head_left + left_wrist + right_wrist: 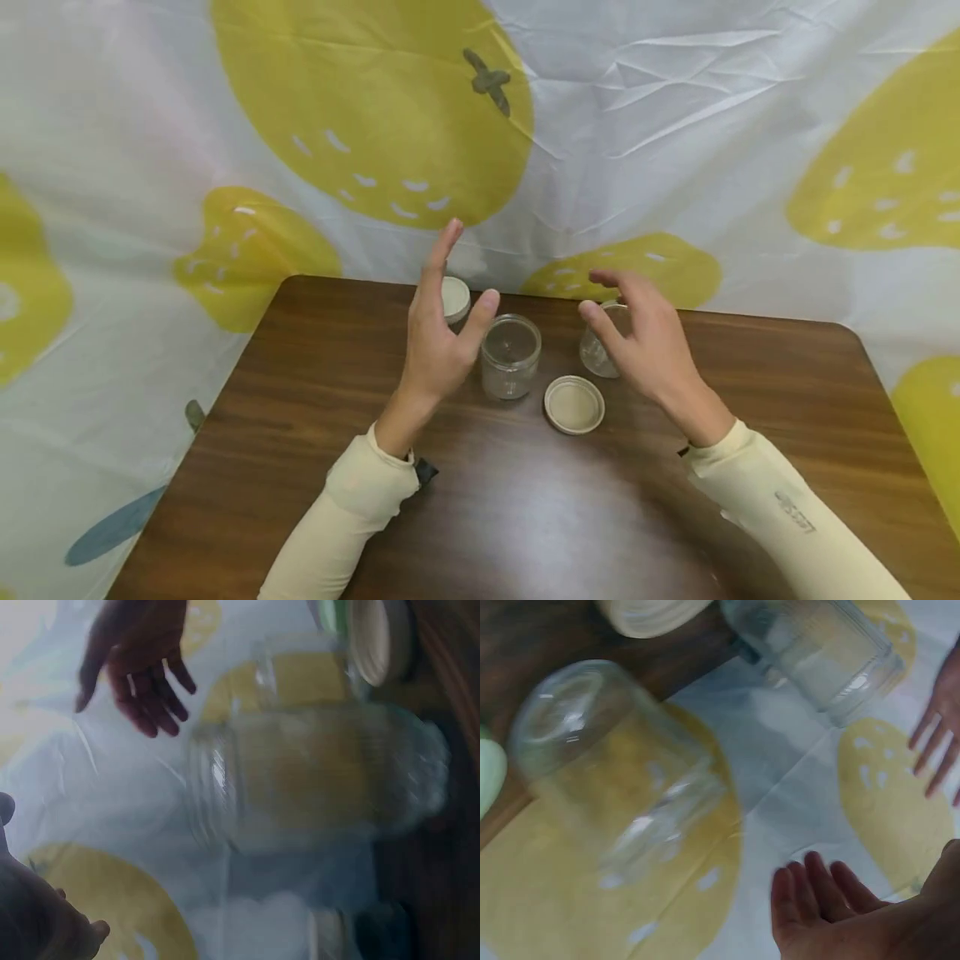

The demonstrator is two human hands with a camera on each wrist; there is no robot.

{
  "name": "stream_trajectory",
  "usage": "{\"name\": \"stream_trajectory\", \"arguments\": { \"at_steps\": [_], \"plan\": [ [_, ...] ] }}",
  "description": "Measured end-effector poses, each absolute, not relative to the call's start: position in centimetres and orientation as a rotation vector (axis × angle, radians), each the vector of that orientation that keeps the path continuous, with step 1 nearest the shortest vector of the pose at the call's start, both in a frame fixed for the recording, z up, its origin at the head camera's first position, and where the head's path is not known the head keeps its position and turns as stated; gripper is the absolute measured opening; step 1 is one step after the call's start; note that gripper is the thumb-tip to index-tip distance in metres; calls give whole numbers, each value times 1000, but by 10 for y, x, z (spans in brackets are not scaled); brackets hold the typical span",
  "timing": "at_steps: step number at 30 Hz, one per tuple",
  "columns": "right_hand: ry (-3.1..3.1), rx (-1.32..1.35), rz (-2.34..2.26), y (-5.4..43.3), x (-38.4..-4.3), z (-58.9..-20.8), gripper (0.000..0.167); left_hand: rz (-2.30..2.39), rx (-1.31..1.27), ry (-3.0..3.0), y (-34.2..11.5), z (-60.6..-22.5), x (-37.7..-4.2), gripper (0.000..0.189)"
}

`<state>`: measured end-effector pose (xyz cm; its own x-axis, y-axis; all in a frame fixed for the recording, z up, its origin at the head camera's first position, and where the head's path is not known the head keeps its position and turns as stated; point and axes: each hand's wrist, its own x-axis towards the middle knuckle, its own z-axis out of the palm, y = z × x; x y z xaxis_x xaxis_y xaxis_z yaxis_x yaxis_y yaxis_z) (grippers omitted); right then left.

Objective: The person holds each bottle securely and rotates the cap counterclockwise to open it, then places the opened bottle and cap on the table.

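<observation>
My left hand [441, 342] is raised, fingers extended and thumb apart, just left of an uncovered clear jar [510, 371]. On the other side my right hand [651, 346] is up with fingers loosely bent, holding nothing. It overlaps a second clear jar [596, 358] in the head view. Between and in front of the two jars lies a round pale lid [574, 406], its hollow side up. Both hands show in the left wrist view, the right hand [150, 667] beyond the jars. The nearer jar [615, 765] looms large in the right wrist view.
A jar with a whitish lid [455, 297] stands at the back, partly behind my left hand. A pale green rounded thing [489, 776] shows at the right wrist view's left edge. Behind the brown wooden table [300, 400] hangs a fruit-patterned cloth [585, 150].
</observation>
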<state>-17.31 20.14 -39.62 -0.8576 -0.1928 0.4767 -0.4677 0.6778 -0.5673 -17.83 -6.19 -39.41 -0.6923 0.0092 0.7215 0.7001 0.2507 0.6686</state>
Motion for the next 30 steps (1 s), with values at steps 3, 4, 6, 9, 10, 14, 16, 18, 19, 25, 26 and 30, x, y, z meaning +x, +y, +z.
{"name": "stream_trajectory", "arguments": {
  "at_steps": [3,4,6,9,10,14,16,18,19,25,26,30],
  "plan": [
    [-2632,555,1013,185,-185,-387,58,-1481,-524,-1978,-77,-404,-181,75],
    [-2666,570,1010,180,-189,-385,59,-1482,-486,-1999,-82,-407,-182,76],
    [-2724,597,1022,171,-199,-382,63,-1484,-396,-2056,-91,-413,-186,78],
    [-2795,645,1061,158,-214,-382,68,-1496,-257,-2164,-101,-423,-191,86],
    [-2824,659,1070,154,-219,-382,70,-1506,-206,-2206,-105,-427,-192,89],
    [-2978,707,1008,141,-236,-378,78,-1540,-62,-2373,-113,-442,-199,101],
    [-3052,740,961,135,-245,-374,79,-1539,-11,-2464,-115,-448,-202,105],
    [-3106,783,924,129,-253,-370,78,-1532,19,-2544,-117,-453,-205,107],
    [-3121,818,908,126,-257,-369,76,-1525,28,-2581,-118,-454,-206,107],
    [-3161,996,696,114,-274,-364,62,-1479,10,-2734,-113,-462,-217,108],
    [-3167,1009,648,112,-275,-364,60,-1471,4,-2753,-111,-463,-219,109],
    [-3197,1046,501,109,-284,-366,54,-1432,-12,-2823,-101,-469,-227,108]
  ]
}}
